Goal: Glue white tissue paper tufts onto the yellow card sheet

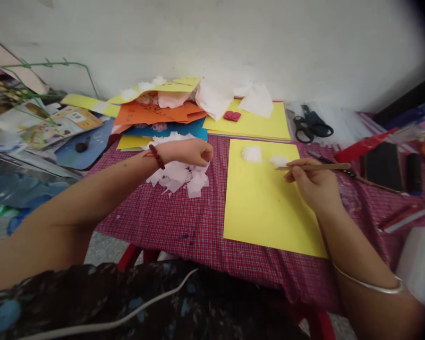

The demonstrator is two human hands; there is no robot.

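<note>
The left hand point(191, 151) is hanging over a pile of torn white paper point(177, 175), palm down, its fingers curling inward; whether they are pinching a scrap I cannot tell, since the tips are poorly shown. The pile is lying beneath that hand and spreading toward the near side, and a strip of the cloth-covered desk point(215, 203) is separating both from the yellow sheet point(269, 212). The sheet is stretching lengthwise away from the near edge, bearing a left white tuft point(252, 154) and a right white tuft point(278, 161) near its far end. The right hand point(315, 186), the nearer one to both tufts, is pinching a wooden stick point(326, 166) between thumb and fingers. The stick's long axis is running left to right, almost level, with its left tip ending at the near edge of the right white tuft. That hand is covering part of the sheet's right edge.

Around these, a green wire rack point(56, 63) is standing far left, orange paper point(156, 113) is lying beyond the pile, a red folded paper point(232, 116) is resting behind the sheet, and black-handled scissors point(313, 125) are lying beyond the right hand.
</note>
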